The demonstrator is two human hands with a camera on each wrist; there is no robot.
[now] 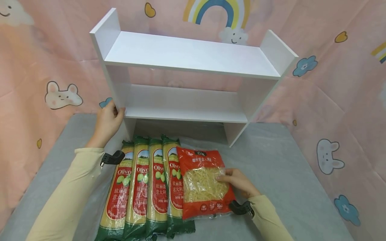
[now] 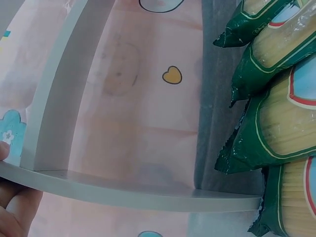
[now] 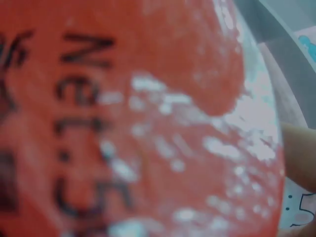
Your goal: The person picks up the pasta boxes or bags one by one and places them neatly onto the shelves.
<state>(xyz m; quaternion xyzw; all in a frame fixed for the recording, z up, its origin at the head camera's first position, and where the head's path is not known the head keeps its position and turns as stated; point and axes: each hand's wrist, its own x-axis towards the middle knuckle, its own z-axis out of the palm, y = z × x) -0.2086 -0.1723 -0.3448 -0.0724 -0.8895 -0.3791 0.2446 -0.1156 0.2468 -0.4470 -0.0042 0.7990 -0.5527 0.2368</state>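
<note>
A white two-tier shelf (image 1: 181, 100) stands at the back. My left hand (image 1: 108, 121) grips its left side panel near the middle board; in the left wrist view the thumb and fingers (image 2: 19, 210) lie on either side of the panel edge. With the right hand (image 1: 239, 182) I hold a red bag of short yellow pasta (image 1: 205, 184) by its right edge, thumb on top. The bag's red underside or back (image 3: 148, 123) fills most of the right wrist view, blurred. Beside it, several green-and-yellow spaghetti packs (image 1: 156, 187) lie in a row.
Grey cloth (image 1: 286, 177) covers the table. Behind and at both sides hangs a pink curtain (image 1: 325, 100) with cartoon prints. The shelf's upper board (image 1: 187, 53) and lower board (image 1: 184, 103) are bare. The spaghetti packs' far ends lie close to the shelf's foot.
</note>
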